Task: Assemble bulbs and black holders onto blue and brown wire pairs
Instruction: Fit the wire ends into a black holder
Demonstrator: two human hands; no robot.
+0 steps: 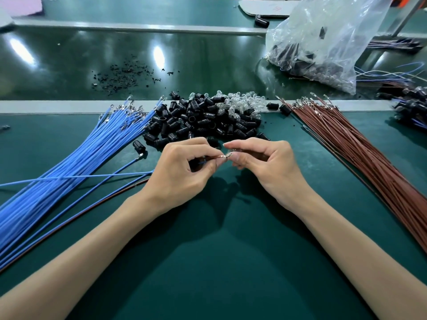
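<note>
Centre frame: left hand pinches wire pair, steadying it | right hand pinches its tip, likely aligning | black holders piled just above, within reach

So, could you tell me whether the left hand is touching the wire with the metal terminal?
Touching. The head view shows the left hand pinching the wire between thumb and forefinger, with its terminal poking out toward the right hand.
</note>
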